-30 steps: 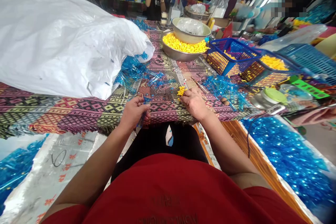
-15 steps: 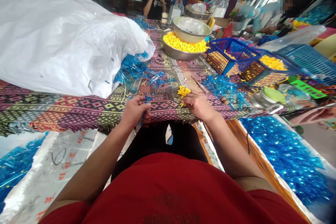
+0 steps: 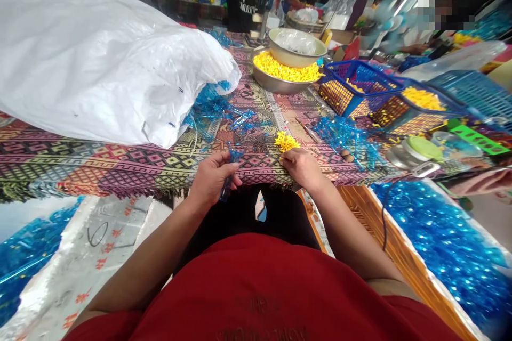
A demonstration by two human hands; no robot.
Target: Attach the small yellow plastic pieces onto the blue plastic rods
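My left hand (image 3: 212,180) is shut on a thin strip of clear blue plastic (image 3: 229,178) above the front edge of the patterned woven cloth (image 3: 120,168). A small cluster of yellow plastic pieces (image 3: 286,141) lies on the cloth between my hands. My right hand (image 3: 303,168) rests at the cloth's edge with its fingertips at the cluster's lower side. Those fingers partly hide the contact, so I cannot tell whether they grip anything.
A large white plastic sack (image 3: 100,58) covers the left of the table. Tangled blue plastic (image 3: 344,138) lies to the right. Beyond are a steel basin of yellow pieces (image 3: 276,77) and blue baskets (image 3: 360,88). A wood-edged tray of blue plastic (image 3: 440,234) sits low right.
My left hand has moved slightly right with the blue strip. My right hand has come closer to the cloth's front edge. The whole view has shifted a little.
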